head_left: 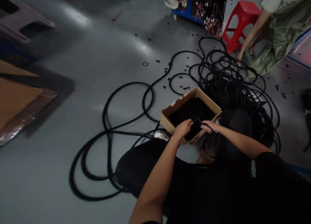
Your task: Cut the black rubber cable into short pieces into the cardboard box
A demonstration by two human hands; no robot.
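Note:
My left hand (pixel 185 128) is closed in a pinch over the near side of a cardboard box (pixel 167 122). What its fingertips hold is too dark and small to make out. Scissors (pixel 211 129) with black handles are gripped in my right hand (pixel 208 126), their blades pointing left toward the left fingertips. Beneath both hands, the box holds a heap of small black pieces (pixel 194 109). Long black tubing (pixel 109 112) lies in wide loops to the left of the box and in a dense tangle behind and right of it.
Small black bits are scattered on the grey floor (pixel 80 65). A red stool (pixel 239 23) stands beyond the tangle, beside a person's arm (pixel 251 31) reaching down. Wire bundles (pixel 211 10) hang from a blue cart (pixel 189 16). Cardboard (pixel 19 101) lies at left.

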